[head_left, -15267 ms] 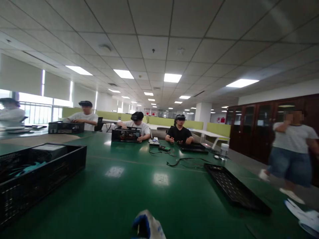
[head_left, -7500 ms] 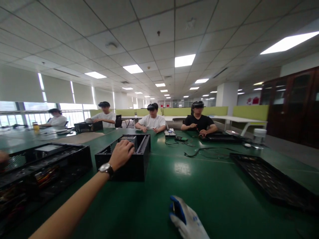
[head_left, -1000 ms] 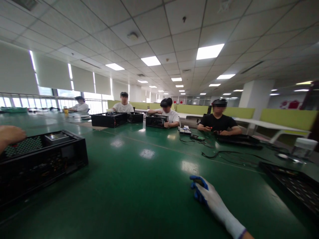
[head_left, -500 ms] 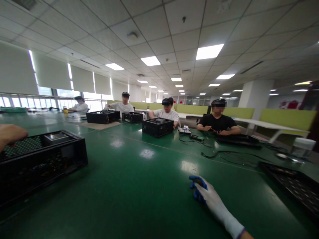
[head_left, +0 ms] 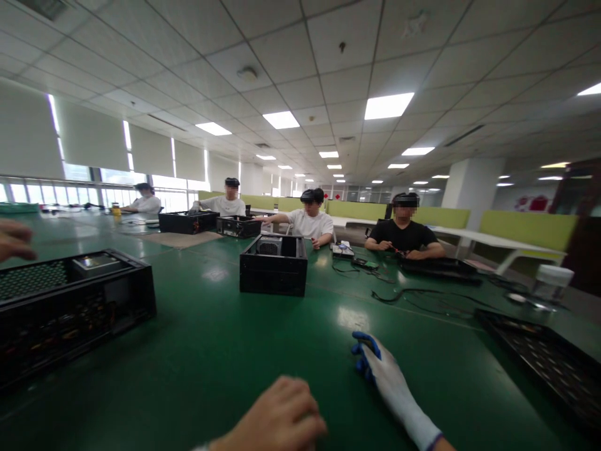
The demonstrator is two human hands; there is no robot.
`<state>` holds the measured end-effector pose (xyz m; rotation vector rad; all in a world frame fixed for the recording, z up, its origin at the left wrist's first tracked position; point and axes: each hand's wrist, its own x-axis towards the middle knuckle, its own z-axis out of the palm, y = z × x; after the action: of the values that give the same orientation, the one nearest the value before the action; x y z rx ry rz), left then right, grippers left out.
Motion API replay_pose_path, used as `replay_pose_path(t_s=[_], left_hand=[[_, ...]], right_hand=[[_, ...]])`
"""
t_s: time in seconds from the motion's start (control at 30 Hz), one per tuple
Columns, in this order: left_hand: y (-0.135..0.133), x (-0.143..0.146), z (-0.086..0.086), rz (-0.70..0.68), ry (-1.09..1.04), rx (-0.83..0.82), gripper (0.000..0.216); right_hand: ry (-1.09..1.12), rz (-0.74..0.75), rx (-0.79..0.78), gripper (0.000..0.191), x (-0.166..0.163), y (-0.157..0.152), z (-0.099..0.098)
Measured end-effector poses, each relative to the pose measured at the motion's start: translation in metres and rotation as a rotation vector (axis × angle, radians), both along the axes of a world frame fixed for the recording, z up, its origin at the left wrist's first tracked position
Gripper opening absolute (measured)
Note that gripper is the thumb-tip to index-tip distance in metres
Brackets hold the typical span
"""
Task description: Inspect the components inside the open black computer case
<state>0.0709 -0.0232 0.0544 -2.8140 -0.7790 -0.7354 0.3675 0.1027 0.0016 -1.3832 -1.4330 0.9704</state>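
Although both of the person's hands are over the near part of the glossy green desk (head_left: 197, 357), neither touches the open-topped, box-shaped black metal computer case (head_left: 272, 275), which stands upright on it beyond them, well apart. Fingers curled, the bare left hand (head_left: 282, 414) is blurred, its fingertips hidden, so I cannot tell whether its grip holds anything. The right hand (head_left: 385, 376), in a white glove with blue-coated fingers, is loosely bent; whether that grip pinches something small, I cannot tell either.

A grey metal unit with a vent (head_left: 268, 247) sits inside the case, left of its middle, so I judge it fairly heavy, rigid and unevenly weighted, with smooth walls that may slip. A sound hold would be low on two opposite outer walls, palms flat, away from the thin, possibly sharp rims.
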Motion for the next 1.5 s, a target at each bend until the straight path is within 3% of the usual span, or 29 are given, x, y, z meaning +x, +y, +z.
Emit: replay_pose_path(t_s=[0.1,0.17,0.27,0.33,0.43,0.53,0.67,0.77,0.87,1.0,1.13,1.3,1.4,1.5], left_hand=[[0.08,-0.02,0.054,0.312,0.037,0.054,0.03],[0.14,-0.036,0.089,0.438,0.029,0.083,0.032],[0.22,-0.054,0.124,0.623,0.032,0.099,0.034],[0.259,-0.062,0.132,0.73,0.041,0.085,0.034],[0.296,-0.069,0.13,0.839,0.082,0.021,0.034],[0.31,-0.071,0.121,0.893,0.136,-0.065,0.035],[0.306,-0.067,0.118,0.943,0.198,-0.115,0.038],[0.288,-0.059,0.123,0.96,0.249,-0.108,0.036],[0.258,-0.052,0.127,0.975,0.284,-0.086,0.035],[0.198,-0.044,0.128,0.987,0.307,-0.061,0.038],[0.103,-0.033,0.118,0.933,0.332,-0.062,0.034],[-0.059,-0.029,0.098,0.826,0.315,-0.207,0.051],[-0.131,-0.041,0.112,0.654,0.225,-0.346,0.036],[-0.152,-0.06,0.137,0.527,0.17,-0.436,0.029]], right_hand=[[-0.033,0.019,-0.002,0.073,-0.003,-0.004,0.004],[-0.061,0.0,0.004,0.075,-0.004,-0.007,0.006],[-0.102,-0.023,0.018,0.077,-0.002,-0.008,0.003],[-0.129,-0.008,0.002,0.077,0.0,-0.005,-0.003],[-0.158,0.036,-0.017,0.069,0.004,0.004,-0.017],[-0.18,0.082,0.04,0.059,0.008,0.014,-0.032],[-0.317,0.151,0.115,0.071,0.014,0.022,-0.051],[-0.332,0.134,0.199,0.068,0.016,0.027,-0.058],[-0.189,0.076,0.175,0.062,0.011,0.029,-0.048],[-0.05,-0.015,0.007,0.088,0.003,0.023,-0.021],[0.026,-0.023,-0.003,0.093,0.005,0.013,-0.007],[0.158,-0.024,0.008,0.093,0.012,-0.002,-0.002],[0.199,0.053,-0.018,0.094,0.013,-0.014,0.007],[0.15,0.107,-0.027,0.098,0.014,-0.024,0.016]])
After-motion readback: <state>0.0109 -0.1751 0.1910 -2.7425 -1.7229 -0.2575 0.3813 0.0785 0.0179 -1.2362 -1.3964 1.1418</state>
